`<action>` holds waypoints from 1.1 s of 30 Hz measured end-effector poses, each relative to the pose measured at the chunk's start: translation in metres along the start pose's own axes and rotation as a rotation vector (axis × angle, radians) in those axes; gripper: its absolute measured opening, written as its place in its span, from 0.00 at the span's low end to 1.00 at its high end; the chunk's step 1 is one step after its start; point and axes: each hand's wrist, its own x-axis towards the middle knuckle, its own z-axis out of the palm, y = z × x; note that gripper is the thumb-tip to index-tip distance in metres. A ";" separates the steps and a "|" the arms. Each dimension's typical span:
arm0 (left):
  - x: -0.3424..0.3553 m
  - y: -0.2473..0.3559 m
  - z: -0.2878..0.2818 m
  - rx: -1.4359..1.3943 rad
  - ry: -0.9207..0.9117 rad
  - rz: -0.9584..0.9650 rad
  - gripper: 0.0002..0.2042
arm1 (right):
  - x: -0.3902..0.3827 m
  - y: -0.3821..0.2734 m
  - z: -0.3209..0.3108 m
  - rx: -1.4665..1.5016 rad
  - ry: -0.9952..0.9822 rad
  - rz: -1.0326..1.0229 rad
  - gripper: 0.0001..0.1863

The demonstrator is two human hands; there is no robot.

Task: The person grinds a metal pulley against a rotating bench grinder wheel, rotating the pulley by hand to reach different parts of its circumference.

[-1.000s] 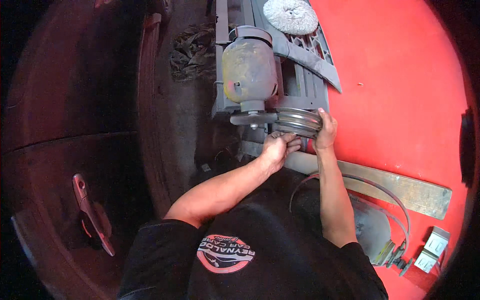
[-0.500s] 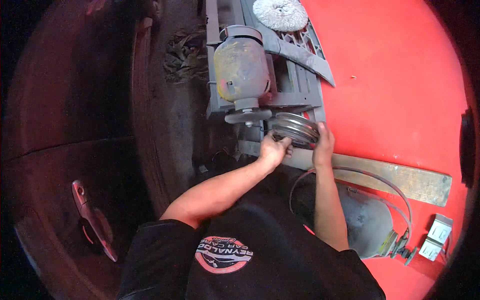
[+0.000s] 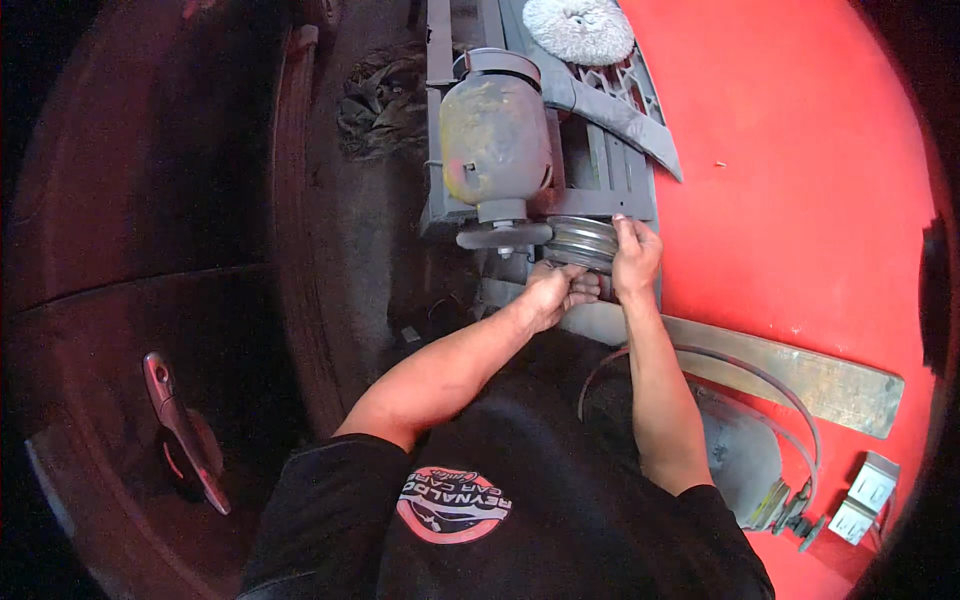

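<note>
Between my hands is a round, shiny metal wheel (image 3: 583, 240) with a ridged, grooved rim, held on edge beside a bench grinder's disc. My left hand (image 3: 558, 290) is closed at its near lower side, with the fingers partly hidden beneath it. The right hand (image 3: 637, 262) grips its right end, thumb and fingers curled around the edge. The wheel's left end meets or nearly meets the thin dark disc (image 3: 490, 238) on the shaft of the dusty grey-yellow motor (image 3: 497, 140). Whether they touch I cannot tell.
A grey metal frame (image 3: 600, 203) carries the motor. At the top lies a white fluffy pad (image 3: 578, 30). A wooden plank (image 3: 790, 370), a tank (image 3: 740, 465) with a hose and a metal electrical box (image 3: 865, 498) are at right; a dark car door (image 3: 110, 330) stands left.
Both hands have raised the metal wheel slightly, bringing its left end closer to the disc. My right hand has shifted up and a little left along its edge. The view has shifted slightly.
</note>
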 end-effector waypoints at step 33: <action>-0.074 0.021 0.049 0.570 -0.042 0.189 0.12 | -0.043 0.047 -0.031 1.436 -0.158 0.372 0.24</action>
